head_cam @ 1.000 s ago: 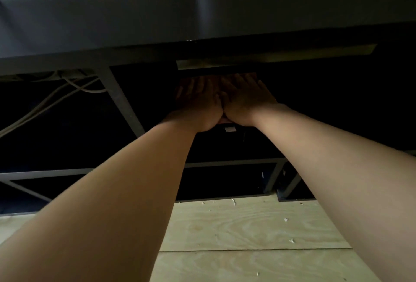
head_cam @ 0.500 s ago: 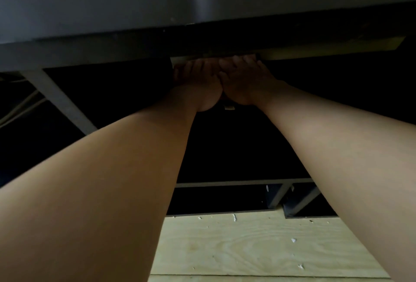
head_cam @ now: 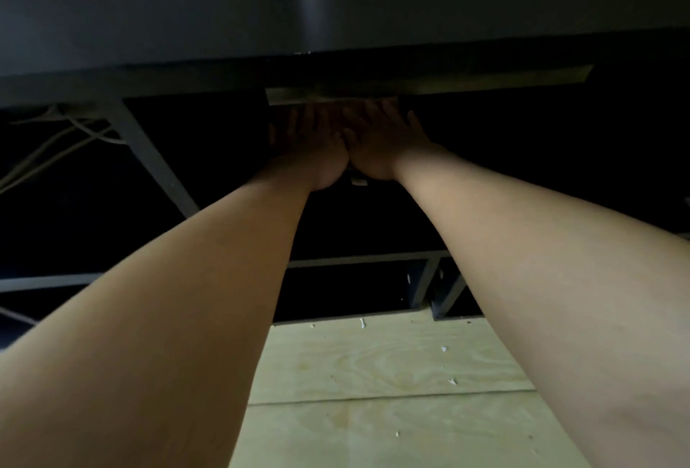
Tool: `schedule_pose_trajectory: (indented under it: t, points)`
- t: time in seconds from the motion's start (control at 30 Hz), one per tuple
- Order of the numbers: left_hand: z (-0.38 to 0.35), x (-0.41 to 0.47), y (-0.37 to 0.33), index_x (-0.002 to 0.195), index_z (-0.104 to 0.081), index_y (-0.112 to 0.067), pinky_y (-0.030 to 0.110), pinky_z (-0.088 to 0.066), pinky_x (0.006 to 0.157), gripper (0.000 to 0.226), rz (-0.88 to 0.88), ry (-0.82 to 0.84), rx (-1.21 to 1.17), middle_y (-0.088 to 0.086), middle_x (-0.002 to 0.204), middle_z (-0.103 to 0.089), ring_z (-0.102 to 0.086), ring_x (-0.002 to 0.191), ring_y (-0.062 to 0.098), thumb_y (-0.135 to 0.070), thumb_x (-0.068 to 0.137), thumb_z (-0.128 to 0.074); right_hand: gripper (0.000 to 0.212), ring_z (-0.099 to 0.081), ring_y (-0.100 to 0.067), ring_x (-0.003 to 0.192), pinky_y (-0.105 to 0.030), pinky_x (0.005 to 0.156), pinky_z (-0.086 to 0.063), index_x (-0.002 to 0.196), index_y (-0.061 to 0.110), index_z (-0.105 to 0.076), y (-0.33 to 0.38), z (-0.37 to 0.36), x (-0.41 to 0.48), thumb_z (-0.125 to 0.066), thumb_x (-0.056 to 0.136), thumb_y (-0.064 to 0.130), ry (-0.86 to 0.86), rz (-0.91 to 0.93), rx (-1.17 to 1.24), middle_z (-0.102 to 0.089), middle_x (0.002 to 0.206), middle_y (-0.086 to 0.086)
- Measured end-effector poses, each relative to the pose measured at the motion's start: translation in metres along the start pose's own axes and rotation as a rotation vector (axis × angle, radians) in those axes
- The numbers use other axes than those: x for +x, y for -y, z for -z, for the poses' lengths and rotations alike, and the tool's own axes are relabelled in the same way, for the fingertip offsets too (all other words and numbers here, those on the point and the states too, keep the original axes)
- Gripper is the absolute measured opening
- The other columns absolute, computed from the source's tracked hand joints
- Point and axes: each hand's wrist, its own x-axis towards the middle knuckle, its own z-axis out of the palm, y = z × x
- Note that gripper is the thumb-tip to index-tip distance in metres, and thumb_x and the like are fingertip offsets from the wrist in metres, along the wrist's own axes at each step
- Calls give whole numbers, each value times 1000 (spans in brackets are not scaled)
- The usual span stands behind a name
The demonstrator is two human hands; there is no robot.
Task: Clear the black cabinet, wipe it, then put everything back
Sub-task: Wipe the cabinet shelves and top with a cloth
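Pale plywood floor, flecked with white

The plywood floor [head_cam: 373,430] fills the view at 6 o'clock, with a seam [head_cam: 373,399] crossing it from 9 to 3. Small white flecks [head_cam: 444,349] lie scattered on the far panel, between 12 and 2 o'clock. Grey frame bars [head_cam: 422,290] meet its far edge at 1 o'clock.

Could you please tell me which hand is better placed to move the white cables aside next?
Probably the left hand: it is nearer the white cables; the right hand lies beyond it, farther away.
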Motion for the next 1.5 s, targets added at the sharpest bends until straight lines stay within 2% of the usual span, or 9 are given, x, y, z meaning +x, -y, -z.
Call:
schedule_pose_trajectory:
  t: [0.23,0.33,0.43,0.6,0.83,1.17,1.27,1.5]
  points:
    - [-11,-62,-5,161,0,-28,47,4,124,69,1,19,52,-1,169,6,6,155,23,-55,97,-5,60,11,-23,155,-52,124,3,160,41,-2,6,-2,-71,-13,102,56,40,-46,-10,4,170,4]
    - [-13,-89,-11,161,-1,-28,45,3,124,65,22,15,62,-5,169,4,5,155,20,-52,101,-11,60,11,-23,155,-51,123,5,160,40,-2,6,-2,-99,-12,102,54,50,-42,4,4,170,4]
    - [-15,-119,-19,161,-6,-25,44,3,124,64,-38,-53,101,-2,169,-3,2,155,20,-48,102,-16,60,12,-23,155,-52,123,6,161,38,-1,3,-1,-122,-13,103,51,65,-41,-7,5,170,2]
    - [-20,-144,-33,160,2,-30,48,8,122,80,-13,-14,53,-1,169,5,8,154,21,-60,96,-35,58,13,-21,155,-50,124,5,161,38,-1,-4,1,-150,-13,105,49,72,-58,2,6,170,4]
    - [-14,-167,-58,161,1,-23,50,10,120,67,-8,23,-3,2,169,6,10,154,25,-50,102,-16,58,17,-19,154,-49,125,3,160,39,3,-20,10,-169,-15,106,49,114,-62,-24,11,169,3]
    - [-19,-174,-110,160,9,-21,51,10,122,73,-65,54,29,5,168,10,13,154,27,-54,101,-20,56,18,-16,154,-45,125,4,159,41,6,-69,19,-190,-14,107,48,109,-109,-57,15,169,3]
    - [-21,-175,-128,160,10,-21,52,11,121,85,-95,89,21,6,168,13,15,153,28,-64,97,-29,56,18,-15,154,-44,125,4,159,42,6,-88,22,-197,-13,107,48,103,-126,-61,15,169,4]
    - [-20,-178,-167,161,1,-23,53,8,122,67,-178,117,-53,7,168,9,13,154,29,-49,103,-19,55,18,-13,154,-43,125,5,158,45,7,-132,28,-213,-13,107,49,87,-154,-80,16,168,6]
